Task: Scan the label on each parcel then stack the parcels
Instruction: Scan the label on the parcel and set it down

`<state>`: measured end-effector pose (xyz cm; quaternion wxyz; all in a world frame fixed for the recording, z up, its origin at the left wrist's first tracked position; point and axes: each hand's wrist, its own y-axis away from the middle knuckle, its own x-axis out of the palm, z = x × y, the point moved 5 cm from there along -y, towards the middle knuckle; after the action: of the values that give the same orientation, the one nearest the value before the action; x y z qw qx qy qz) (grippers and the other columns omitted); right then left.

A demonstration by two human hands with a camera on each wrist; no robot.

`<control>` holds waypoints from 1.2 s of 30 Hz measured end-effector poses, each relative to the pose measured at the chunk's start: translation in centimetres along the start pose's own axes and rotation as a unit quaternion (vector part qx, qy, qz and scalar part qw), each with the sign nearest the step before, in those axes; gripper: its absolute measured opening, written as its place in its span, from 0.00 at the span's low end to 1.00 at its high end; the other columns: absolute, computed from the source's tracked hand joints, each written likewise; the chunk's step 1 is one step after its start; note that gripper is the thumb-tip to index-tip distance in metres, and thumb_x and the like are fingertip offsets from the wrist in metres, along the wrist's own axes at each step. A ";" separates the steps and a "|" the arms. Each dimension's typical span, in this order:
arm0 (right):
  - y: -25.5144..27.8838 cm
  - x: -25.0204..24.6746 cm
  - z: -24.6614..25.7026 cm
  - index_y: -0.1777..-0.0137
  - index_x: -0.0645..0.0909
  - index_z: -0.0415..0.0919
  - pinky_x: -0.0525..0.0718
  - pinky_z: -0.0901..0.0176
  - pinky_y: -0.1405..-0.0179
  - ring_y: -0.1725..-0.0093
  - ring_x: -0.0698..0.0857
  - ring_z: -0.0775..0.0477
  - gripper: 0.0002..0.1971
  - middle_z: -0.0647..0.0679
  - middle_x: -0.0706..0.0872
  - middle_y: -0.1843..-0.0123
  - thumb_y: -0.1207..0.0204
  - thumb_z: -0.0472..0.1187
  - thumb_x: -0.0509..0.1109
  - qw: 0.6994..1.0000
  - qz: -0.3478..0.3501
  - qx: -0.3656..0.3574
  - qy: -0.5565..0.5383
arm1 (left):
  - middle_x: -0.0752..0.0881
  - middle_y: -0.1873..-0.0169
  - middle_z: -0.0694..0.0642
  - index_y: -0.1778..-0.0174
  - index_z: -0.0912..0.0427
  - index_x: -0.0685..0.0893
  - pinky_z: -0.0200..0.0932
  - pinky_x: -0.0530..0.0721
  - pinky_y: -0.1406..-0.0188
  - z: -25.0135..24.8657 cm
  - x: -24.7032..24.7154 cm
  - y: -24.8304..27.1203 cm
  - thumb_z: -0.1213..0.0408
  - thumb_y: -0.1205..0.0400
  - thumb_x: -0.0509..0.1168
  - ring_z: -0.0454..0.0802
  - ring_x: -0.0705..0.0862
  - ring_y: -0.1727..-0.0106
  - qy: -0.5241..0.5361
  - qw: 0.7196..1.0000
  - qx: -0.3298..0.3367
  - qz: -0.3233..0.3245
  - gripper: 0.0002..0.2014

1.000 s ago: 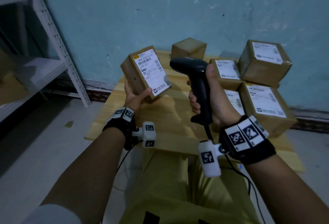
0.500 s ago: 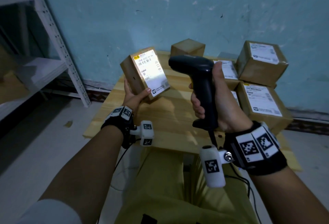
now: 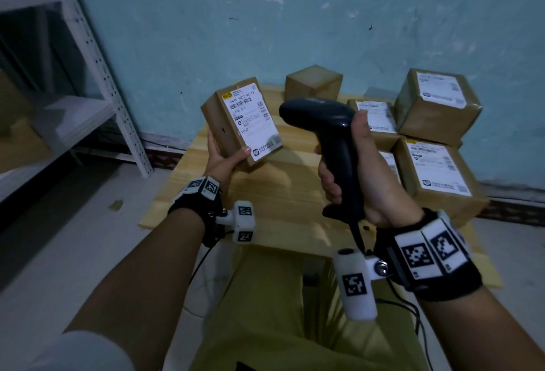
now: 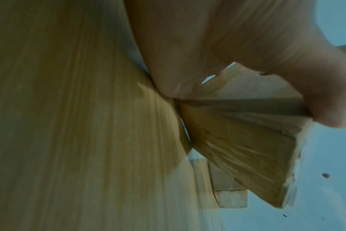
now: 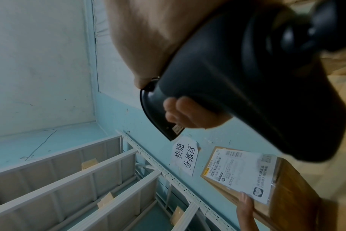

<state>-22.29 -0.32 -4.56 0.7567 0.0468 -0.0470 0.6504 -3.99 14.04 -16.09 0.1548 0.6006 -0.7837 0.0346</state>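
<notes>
My left hand [image 3: 224,161] grips a small brown parcel [image 3: 240,125] from below and holds it tilted above the wooden table [image 3: 283,193]. Its white label [image 3: 253,122] faces up and toward the scanner. My right hand [image 3: 354,181] grips the handle of a black barcode scanner [image 3: 327,131], whose head points left at that label from a short gap. The right wrist view shows the scanner [image 5: 247,87] above the labelled parcel [image 5: 253,182]. From the left wrist view the parcel's underside [image 4: 243,150] sits in my palm, thumb [image 4: 326,100] on its edge.
Several labelled parcels [image 3: 436,173] are stacked at the table's right, one [image 3: 436,105] on top. A plain small box [image 3: 314,83] stands at the back by the blue wall. A white metal shelf rack [image 3: 97,75] stands left. The scanner cable [image 3: 413,317] hangs toward my lap.
The scanner has come slightly nearer and its head has swung a little further left toward the label. The parcel stays in my left hand, almost unmoved.
</notes>
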 end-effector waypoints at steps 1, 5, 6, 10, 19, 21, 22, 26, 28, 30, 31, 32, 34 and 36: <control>0.0 0.0 0.0 0.56 0.75 0.38 0.67 0.68 0.86 0.85 0.69 0.52 0.37 0.47 0.73 0.80 0.40 0.73 0.49 1.000 0.001 0.002 -0.007 | 0.73 0.25 0.62 0.18 0.44 0.40 0.67 0.69 0.26 -0.1 0.1 0.1 0.75 0.25 0.68 0.60 0.73 0.26 0.003 1.000 0.003 0.001 0.51; -0.1 0.0 -0.1 0.47 0.75 0.39 0.68 0.67 0.85 0.85 0.70 0.53 0.37 0.46 0.75 0.78 0.36 0.73 0.50 0.999 0.011 0.008 -0.030 | 0.75 0.27 0.62 0.17 0.49 0.49 0.62 0.73 0.28 -0.7 0.7 0.4 0.75 0.22 0.65 0.60 0.76 0.29 0.030 0.999 0.019 0.011 0.42; -0.1 -0.1 -0.1 0.44 0.74 0.41 0.68 0.67 0.85 0.84 0.71 0.53 0.36 0.46 0.76 0.75 0.34 0.72 0.53 1.000 0.004 0.003 -0.030 | 0.76 0.28 0.62 0.18 0.52 0.54 0.59 0.78 0.32 -0.9 0.8 0.5 0.73 0.21 0.65 0.59 0.78 0.32 0.047 0.999 0.021 0.013 0.38; -0.2 -1.7 0.0 0.49 0.75 0.43 0.70 0.66 0.86 0.83 0.73 0.55 0.16 0.48 0.78 0.68 0.28 0.52 0.69 0.996 -0.086 -0.028 0.011 | 0.77 0.29 0.61 0.21 0.56 0.64 0.49 0.90 0.55 -1.6 2.7 1.6 0.56 0.24 0.61 0.57 0.81 0.37 0.109 0.992 -0.020 0.063 0.33; 0.7 -4.9 1.0 0.51 0.76 0.43 0.77 0.68 0.82 0.81 0.80 0.57 0.04 0.49 0.81 0.74 0.20 0.43 0.64 0.978 -0.196 -0.072 0.000 | 0.81 0.35 0.56 0.30 0.52 0.76 0.51 0.83 0.50 -3.9 10.4 3.7 0.43 0.21 0.53 0.55 0.81 0.40 0.084 0.978 -0.067 0.180 0.26; 1.0 -5.2 0.9 0.49 0.76 0.44 0.78 0.69 0.81 0.81 0.80 0.57 0.04 0.46 0.82 0.67 0.19 0.43 0.63 0.978 -0.193 -0.076 0.001 | 0.82 0.40 0.56 0.37 0.51 0.78 0.51 0.81 0.49 -3.9 11.4 4.1 0.45 0.18 0.51 0.54 0.81 0.43 0.067 0.977 -0.078 0.185 0.21; 1.2 -5.4 0.8 0.48 0.76 0.44 0.78 0.69 0.81 0.81 0.80 0.58 0.04 0.44 0.82 0.64 0.19 0.42 0.63 0.978 -0.194 -0.074 -0.005 | 0.82 0.40 0.57 0.36 0.52 0.78 0.51 0.82 0.51 -3.9 11.8 4.3 0.45 0.17 0.50 0.54 0.81 0.44 0.059 0.977 -0.085 0.185 0.22; 1.7 -6.5 0.6 0.38 0.75 0.40 0.82 0.68 0.78 0.74 0.86 0.58 0.12 0.44 0.84 0.55 0.19 0.42 0.63 0.972 -0.217 -0.084 -0.034 | 0.82 0.48 0.56 0.30 0.53 0.74 0.49 0.82 0.58 -3.3 13.7 5.6 0.45 0.17 0.51 0.53 0.81 0.49 0.013 0.975 -0.104 0.197 0.24; 2.3 -7.4 0.6 0.41 0.77 0.43 0.85 0.65 0.71 0.65 0.88 0.57 0.09 0.51 0.86 0.52 0.19 0.41 0.63 0.966 -0.235 -0.103 -0.043 | 0.82 0.51 0.55 0.28 0.53 0.73 0.48 0.82 0.58 -3.0 14.8 6.2 0.45 0.17 0.53 0.51 0.81 0.51 -0.005 0.973 -0.114 0.203 0.24; 2.9 -8.5 0.7 0.44 0.80 0.46 0.86 0.60 0.56 0.56 0.89 0.55 0.07 0.51 0.88 0.51 0.20 0.41 0.64 0.955 -0.263 -0.126 -0.045 | 0.82 0.51 0.54 0.28 0.52 0.72 0.48 0.81 0.56 -2.9 16.0 6.8 0.46 0.18 0.54 0.50 0.81 0.52 -0.011 0.969 -0.125 0.213 0.24; 3.3 -9.0 0.8 0.44 0.81 0.47 0.85 0.58 0.49 0.50 0.89 0.53 0.07 0.50 0.89 0.49 0.20 0.41 0.64 0.949 -0.279 -0.137 -0.048 | 0.82 0.50 0.54 0.27 0.52 0.72 0.49 0.81 0.54 -2.8 16.7 7.2 0.45 0.18 0.54 0.50 0.81 0.50 -0.011 0.967 -0.133 0.217 0.24; 3.7 -9.5 0.9 0.43 0.81 0.48 0.84 0.57 0.44 0.46 0.88 0.52 0.08 0.49 0.89 0.46 0.20 0.41 0.64 0.944 -0.292 -0.146 -0.054 | 0.81 0.47 0.55 0.27 0.51 0.72 0.50 0.80 0.50 -2.9 17.4 7.5 0.45 0.18 0.54 0.51 0.80 0.48 -0.014 0.965 -0.137 0.225 0.25; 4.2 -10.3 1.2 0.38 0.79 0.45 0.83 0.59 0.43 0.43 0.87 0.53 0.12 0.49 0.88 0.43 0.19 0.41 0.63 0.936 -0.308 -0.155 -0.067 | 0.80 0.42 0.56 0.27 0.50 0.73 0.51 0.80 0.48 -3.0 18.9 8.1 0.43 0.18 0.54 0.52 0.80 0.45 -0.028 0.959 -0.141 0.243 0.25; 4.6 -10.9 1.5 0.33 0.76 0.43 0.84 0.67 0.51 0.46 0.88 0.58 0.15 0.50 0.87 0.43 0.18 0.41 0.62 0.935 -0.310 -0.159 -0.068 | 0.81 0.41 0.56 0.31 0.51 0.75 0.48 0.83 0.55 -2.9 20.1 8.7 0.43 0.18 0.54 0.51 0.82 0.47 -0.033 0.953 -0.146 0.262 0.24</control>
<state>-28.50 -10.56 -4.47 0.9132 -0.0174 -0.1841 0.3632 -16.34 -1.55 -6.49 0.2000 0.3458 -0.9147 -0.0608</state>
